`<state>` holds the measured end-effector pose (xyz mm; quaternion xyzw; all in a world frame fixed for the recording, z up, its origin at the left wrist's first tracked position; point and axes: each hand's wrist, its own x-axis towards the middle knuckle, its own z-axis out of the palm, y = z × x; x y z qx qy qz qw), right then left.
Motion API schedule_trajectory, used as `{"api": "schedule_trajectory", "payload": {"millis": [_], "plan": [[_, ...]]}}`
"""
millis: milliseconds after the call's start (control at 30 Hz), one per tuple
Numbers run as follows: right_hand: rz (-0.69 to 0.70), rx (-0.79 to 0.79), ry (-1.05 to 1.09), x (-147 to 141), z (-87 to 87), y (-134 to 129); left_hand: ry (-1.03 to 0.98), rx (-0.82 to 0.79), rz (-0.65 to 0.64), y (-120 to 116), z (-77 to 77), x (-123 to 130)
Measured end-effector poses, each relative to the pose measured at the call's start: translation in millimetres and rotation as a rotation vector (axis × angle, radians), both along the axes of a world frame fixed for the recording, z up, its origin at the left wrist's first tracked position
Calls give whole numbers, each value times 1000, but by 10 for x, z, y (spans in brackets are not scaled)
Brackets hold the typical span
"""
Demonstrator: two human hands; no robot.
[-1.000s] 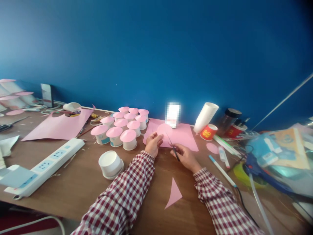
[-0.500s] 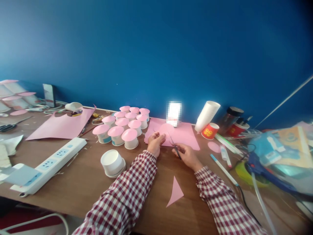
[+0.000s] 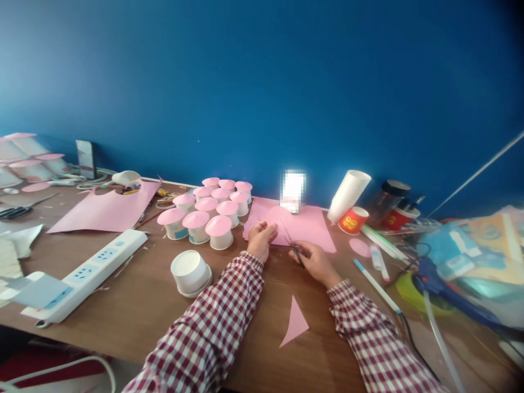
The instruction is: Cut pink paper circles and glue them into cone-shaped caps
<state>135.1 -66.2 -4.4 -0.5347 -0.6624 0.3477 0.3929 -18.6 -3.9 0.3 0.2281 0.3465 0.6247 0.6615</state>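
Left fingers pinch pink disc by near edge; right fingers grip scissors at disc's right side.

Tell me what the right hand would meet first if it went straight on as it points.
Probably the left hand, holding a pink paper disc, ahead of the right hand with its scissors; depth is hard to judge.

We see deep blue on the wall across the top of the frame, and brown on the table below. Our sleeves, at the bottom, are checked maroon and white. At centre we have a pale pink paper disc and black-handled scissors. Right of centre, a red cup bears a yellow motif.
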Motion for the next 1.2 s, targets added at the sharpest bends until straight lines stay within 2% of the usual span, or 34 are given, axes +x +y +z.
{"api": "schedule_trajectory", "payload": {"millis": [1200], "plan": [[-18, -19, 36, 3, -54, 38, -16, -19, 2, 22, -10, 4]]}}
